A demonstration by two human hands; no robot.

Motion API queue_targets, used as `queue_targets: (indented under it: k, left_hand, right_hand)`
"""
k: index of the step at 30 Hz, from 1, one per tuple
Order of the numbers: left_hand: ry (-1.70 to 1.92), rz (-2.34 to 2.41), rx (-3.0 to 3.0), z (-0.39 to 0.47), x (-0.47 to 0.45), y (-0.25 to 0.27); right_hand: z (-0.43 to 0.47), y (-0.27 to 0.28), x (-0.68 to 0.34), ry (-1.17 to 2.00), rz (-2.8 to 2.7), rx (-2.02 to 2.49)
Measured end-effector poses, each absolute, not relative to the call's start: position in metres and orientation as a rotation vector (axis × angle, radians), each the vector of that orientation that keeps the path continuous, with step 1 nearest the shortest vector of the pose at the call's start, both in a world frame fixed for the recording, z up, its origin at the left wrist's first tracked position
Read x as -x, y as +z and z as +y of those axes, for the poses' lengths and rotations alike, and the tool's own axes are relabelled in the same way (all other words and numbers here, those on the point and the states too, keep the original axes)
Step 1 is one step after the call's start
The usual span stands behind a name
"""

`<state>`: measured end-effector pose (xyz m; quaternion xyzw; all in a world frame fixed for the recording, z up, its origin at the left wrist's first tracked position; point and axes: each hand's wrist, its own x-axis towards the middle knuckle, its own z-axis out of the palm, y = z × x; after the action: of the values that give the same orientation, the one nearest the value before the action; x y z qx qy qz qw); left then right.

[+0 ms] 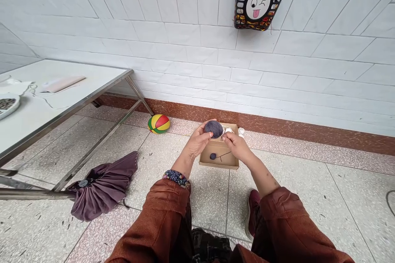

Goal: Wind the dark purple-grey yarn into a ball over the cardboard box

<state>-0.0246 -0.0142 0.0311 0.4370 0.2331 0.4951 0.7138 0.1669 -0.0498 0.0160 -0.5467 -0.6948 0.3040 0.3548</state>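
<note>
A dark purple-grey ball of yarn (214, 129) rests in my left hand (200, 139), with the thumb pressed on its near side. Close to the ball's right side is my right hand (233, 143), its thumb and fingertips pinched together. What lies in that pinch is too small to make out. Below both hands an open cardboard box (219, 164) sits on the floor. Inside it are a small dark ball of yarn (212, 156) and a thin dark stick or strand. White balls (241, 131) show behind my right hand, at the box's far end.
A red, yellow and green ball (159, 123) lies by the wall. A metal-framed white table (101, 76) stands at left, with a folded purple umbrella (103, 187) on the floor beside it. A black basket (260, 5) hangs on the tiled wall. My shoe (253, 213) is near the box.
</note>
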Motion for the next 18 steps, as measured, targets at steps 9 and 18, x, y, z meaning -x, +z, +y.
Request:
queue_targets:
  k: [9, 18]
  left_hand:
    - [1.146, 1.106, -1.413, -0.002, 0.024, 0.012]
    - [0.614, 0.557, -1.489, -0.026, 0.018, 0.026]
  right_hand:
    - [-0.075, 0.051, -0.164, 1.236, -1.703, 1.018]
    - [-0.055, 0.042, -0.194, 0.965, -1.333, 1.172]
